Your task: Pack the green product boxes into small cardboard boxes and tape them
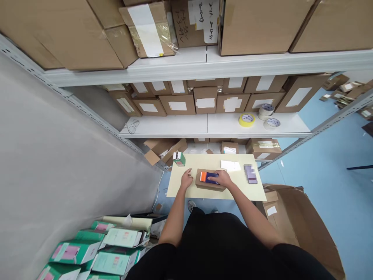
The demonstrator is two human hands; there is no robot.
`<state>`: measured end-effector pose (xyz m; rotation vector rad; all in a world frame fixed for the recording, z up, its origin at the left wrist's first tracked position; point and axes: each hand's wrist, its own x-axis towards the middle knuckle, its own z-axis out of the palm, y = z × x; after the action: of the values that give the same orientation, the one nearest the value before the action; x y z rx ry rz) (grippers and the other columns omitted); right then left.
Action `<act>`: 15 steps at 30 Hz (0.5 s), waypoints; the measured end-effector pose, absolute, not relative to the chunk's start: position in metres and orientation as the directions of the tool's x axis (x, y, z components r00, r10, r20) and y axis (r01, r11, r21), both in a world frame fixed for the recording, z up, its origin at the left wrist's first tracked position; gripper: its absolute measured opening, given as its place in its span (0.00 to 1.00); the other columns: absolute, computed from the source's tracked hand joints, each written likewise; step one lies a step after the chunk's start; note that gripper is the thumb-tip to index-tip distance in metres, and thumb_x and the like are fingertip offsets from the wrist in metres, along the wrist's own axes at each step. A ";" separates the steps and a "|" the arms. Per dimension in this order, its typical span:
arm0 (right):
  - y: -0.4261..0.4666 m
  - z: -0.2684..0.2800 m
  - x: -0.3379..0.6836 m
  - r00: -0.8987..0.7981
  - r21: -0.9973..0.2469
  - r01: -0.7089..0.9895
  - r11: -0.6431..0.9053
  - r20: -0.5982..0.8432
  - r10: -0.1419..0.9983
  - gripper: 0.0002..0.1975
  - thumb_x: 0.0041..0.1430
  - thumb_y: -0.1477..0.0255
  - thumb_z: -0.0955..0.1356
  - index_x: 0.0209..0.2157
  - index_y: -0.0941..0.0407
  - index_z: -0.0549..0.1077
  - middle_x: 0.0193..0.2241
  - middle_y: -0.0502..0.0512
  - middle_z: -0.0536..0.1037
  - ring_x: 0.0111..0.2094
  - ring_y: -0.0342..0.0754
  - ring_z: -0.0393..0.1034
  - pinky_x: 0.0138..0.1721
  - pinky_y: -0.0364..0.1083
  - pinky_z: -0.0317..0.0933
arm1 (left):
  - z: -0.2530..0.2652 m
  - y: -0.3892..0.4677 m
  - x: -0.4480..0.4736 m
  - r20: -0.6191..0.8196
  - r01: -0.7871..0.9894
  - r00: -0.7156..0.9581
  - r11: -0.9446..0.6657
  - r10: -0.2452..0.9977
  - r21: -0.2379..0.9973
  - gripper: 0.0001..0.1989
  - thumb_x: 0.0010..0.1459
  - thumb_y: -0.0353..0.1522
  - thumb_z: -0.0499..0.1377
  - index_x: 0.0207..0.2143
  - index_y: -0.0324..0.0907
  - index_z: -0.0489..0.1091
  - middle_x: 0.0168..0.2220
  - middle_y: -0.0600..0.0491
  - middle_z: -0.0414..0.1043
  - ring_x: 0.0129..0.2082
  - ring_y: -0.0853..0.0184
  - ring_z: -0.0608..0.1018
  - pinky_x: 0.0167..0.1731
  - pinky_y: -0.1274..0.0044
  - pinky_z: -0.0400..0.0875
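Note:
A small brown cardboard box (201, 183) lies on the pale yellow tabletop (177, 188). Over it is a dark blue box with an orange and white end (203, 177); whether it lies on top or partly inside, I cannot tell. My right hand (223, 178) grips the blue box at its right end, thumb across the upper face. To the left, my left hand (187, 179) is held just off the cardboard box, fingers apart and holding nothing. A green and white box (179, 158) stands at the table's back left corner. White paper sheets (230, 166) lie behind my right hand.
A purple stack, blurred out (250, 174), sits at the table's right. Tape rolls (246, 119) rest on the white shelf (180, 125) ahead, below rows of cartons. Green boxes (96, 252) are piled at lower left. A large open carton (303, 221) stands at right.

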<state>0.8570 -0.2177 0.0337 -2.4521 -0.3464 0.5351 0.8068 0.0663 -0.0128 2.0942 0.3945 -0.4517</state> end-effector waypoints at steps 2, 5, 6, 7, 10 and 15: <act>-0.217 0.039 0.856 0.883 -0.586 0.126 -0.801 -0.301 0.359 0.26 0.55 0.42 0.70 0.29 0.53 0.79 0.29 0.54 0.82 0.33 0.51 0.75 0.28 0.43 0.53 | -0.008 0.067 0.819 -0.407 0.284 0.910 -0.605 -0.074 0.744 0.53 0.47 0.37 0.70 0.73 0.51 0.50 0.75 0.47 0.45 0.68 0.51 0.65 0.62 0.64 0.67; -0.217 0.048 0.856 0.880 -0.525 0.144 -0.839 -0.321 0.351 0.28 0.56 0.41 0.70 0.32 0.54 0.80 0.32 0.56 0.83 0.35 0.52 0.76 0.30 0.43 0.54 | -0.008 0.060 0.831 -0.353 0.024 0.878 -0.707 -0.323 0.707 0.67 0.35 0.40 0.77 0.74 0.49 0.47 0.76 0.45 0.38 0.73 0.46 0.54 0.67 0.61 0.59; -0.217 0.051 0.856 0.878 -0.512 0.147 -0.846 -0.327 0.350 0.29 0.56 0.41 0.69 0.33 0.54 0.81 0.33 0.56 0.84 0.36 0.52 0.76 0.31 0.43 0.55 | -0.010 0.057 0.834 -0.348 -0.011 0.872 -0.723 -0.345 0.691 0.67 0.35 0.40 0.78 0.74 0.50 0.48 0.76 0.46 0.40 0.73 0.47 0.54 0.68 0.61 0.58; -0.217 0.053 0.856 0.871 -0.501 0.151 -0.852 -0.340 0.355 0.29 0.57 0.41 0.68 0.35 0.54 0.81 0.35 0.57 0.84 0.36 0.52 0.76 0.31 0.43 0.56 | -0.013 0.054 0.836 -0.354 -0.019 0.866 -0.730 -0.354 0.684 0.65 0.35 0.40 0.77 0.74 0.51 0.49 0.76 0.46 0.40 0.73 0.48 0.54 0.68 0.61 0.57; -0.216 0.057 0.856 0.861 -0.449 0.175 -0.876 -0.362 0.357 0.32 0.57 0.39 0.67 0.37 0.54 0.81 0.38 0.59 0.84 0.39 0.53 0.77 0.33 0.44 0.58 | -0.019 0.048 0.838 -0.387 -0.009 0.862 -0.771 -0.329 0.637 0.62 0.38 0.39 0.77 0.73 0.53 0.51 0.76 0.48 0.42 0.72 0.49 0.57 0.68 0.63 0.56; -0.212 0.063 0.855 0.858 -0.360 0.177 -0.916 -0.399 0.323 0.35 0.55 0.37 0.67 0.39 0.56 0.81 0.41 0.62 0.84 0.42 0.55 0.77 0.37 0.45 0.62 | -0.019 0.048 0.837 -0.374 -0.028 0.864 -0.773 -0.337 0.634 0.60 0.39 0.37 0.76 0.72 0.51 0.52 0.75 0.49 0.46 0.71 0.51 0.60 0.66 0.67 0.60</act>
<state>0.8552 -0.2124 0.0628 -2.7209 -0.3758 0.6626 0.8368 0.0484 -0.0191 2.3904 -0.2633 -0.6324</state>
